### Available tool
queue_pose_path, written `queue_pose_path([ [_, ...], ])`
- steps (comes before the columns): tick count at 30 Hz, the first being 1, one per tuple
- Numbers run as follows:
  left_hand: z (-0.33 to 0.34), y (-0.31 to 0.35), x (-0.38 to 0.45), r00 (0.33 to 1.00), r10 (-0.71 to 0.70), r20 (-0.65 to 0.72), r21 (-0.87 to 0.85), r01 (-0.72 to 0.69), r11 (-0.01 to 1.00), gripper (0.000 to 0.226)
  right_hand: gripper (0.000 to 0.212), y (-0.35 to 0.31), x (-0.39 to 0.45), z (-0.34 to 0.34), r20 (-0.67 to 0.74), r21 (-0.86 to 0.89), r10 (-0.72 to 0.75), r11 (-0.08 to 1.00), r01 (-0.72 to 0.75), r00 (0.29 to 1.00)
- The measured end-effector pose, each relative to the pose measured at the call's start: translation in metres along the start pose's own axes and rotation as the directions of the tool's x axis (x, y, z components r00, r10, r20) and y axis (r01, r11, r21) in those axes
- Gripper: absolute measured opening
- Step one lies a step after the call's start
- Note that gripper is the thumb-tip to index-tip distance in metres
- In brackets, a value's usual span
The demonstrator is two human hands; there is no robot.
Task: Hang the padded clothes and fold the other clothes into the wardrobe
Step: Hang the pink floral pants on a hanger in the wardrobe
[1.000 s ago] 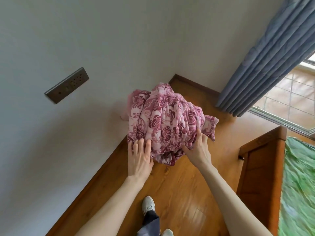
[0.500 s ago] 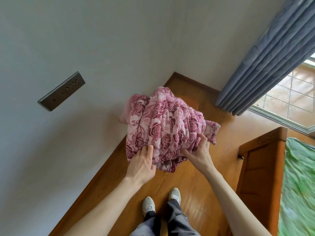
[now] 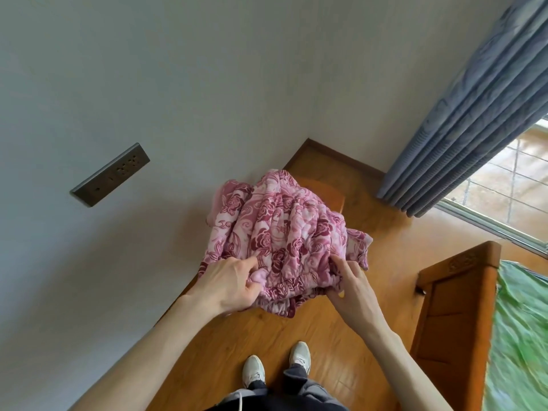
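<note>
**Both hands gather a bundled pink quilted garment**

A padded garment (image 3: 284, 229) in pink with dark red roses sits bunched in the centre of the frame, held up above the wooden floor (image 3: 370, 232) near the corner of the room. The left hand (image 3: 231, 284) grips its lower left edge, fingers curled into the fabric with a pale pink fold pinched under the thumb. The right hand (image 3: 351, 287) clamps the lower right edge, fingertips buried in the gathered hem.

Below the bundle, at the bottom centre, two white shoes (image 3: 275, 364) stand on the floor. A grey-white wall (image 3: 178, 84) fills the left and top, with a dark socket plate (image 3: 110, 174) at the left. Blue-grey curtains (image 3: 462, 114) hang at the upper right beside a window (image 3: 504, 185). A wooden bed frame (image 3: 444, 315) with green bedding (image 3: 527, 336) occupies the lower right.
</note>
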State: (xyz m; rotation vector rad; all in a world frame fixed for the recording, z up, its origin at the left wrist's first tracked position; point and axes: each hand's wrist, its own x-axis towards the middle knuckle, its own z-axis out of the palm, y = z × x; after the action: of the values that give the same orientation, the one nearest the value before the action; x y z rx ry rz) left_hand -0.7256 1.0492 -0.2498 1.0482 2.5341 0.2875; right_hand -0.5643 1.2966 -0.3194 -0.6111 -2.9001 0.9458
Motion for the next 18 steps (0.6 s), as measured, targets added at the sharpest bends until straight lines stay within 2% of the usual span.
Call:
queue_pose_path([
  [4, -0.025, 0.005, -0.008, 0.998, 0.035, -0.042, -0.016, -0.036, 0.999, 0.034, 0.065, -0.004, 0.004, -0.043, -0.107, -0.143, -0.128, 0.983, 0.112, 0.986],
  [8, -0.055, 0.012, -0.014, 0.987, 0.072, -0.144, -0.062, -0.081, 0.995, 0.035, 0.044, -0.013, 0.027, -0.106, -0.239, -0.256, -0.176, 0.960, 0.113, 0.955],
  [11, -0.080, 0.021, -0.014, 0.981, 0.141, -0.134, -0.024, -0.146, 0.989, 0.038, 0.032, -0.040, 0.048, -0.147, -0.345, -0.246, -0.220, 0.959, 0.138, 0.912],
  [13, -0.099, 0.025, -0.012, 0.979, 0.157, -0.129, 0.023, -0.156, 0.988, 0.054, 0.032, -0.060, 0.059, -0.170, -0.379, -0.235, -0.268, 0.954, 0.188, 0.886],
  [15, -0.119, 0.025, -0.009, 0.983, 0.116, -0.143, 0.042, -0.111, 0.993, 0.061, 0.030, -0.072, 0.070, -0.190, -0.381, -0.203, -0.287, 0.953, 0.224, 0.879],
  [18, -0.150, 0.017, -0.007, 0.990, 0.015, -0.142, -0.027, -0.019, 0.999, 0.050, 0.025, -0.081, 0.083, -0.212, -0.391, -0.158, -0.252, 0.966, 0.205, 0.885],
])
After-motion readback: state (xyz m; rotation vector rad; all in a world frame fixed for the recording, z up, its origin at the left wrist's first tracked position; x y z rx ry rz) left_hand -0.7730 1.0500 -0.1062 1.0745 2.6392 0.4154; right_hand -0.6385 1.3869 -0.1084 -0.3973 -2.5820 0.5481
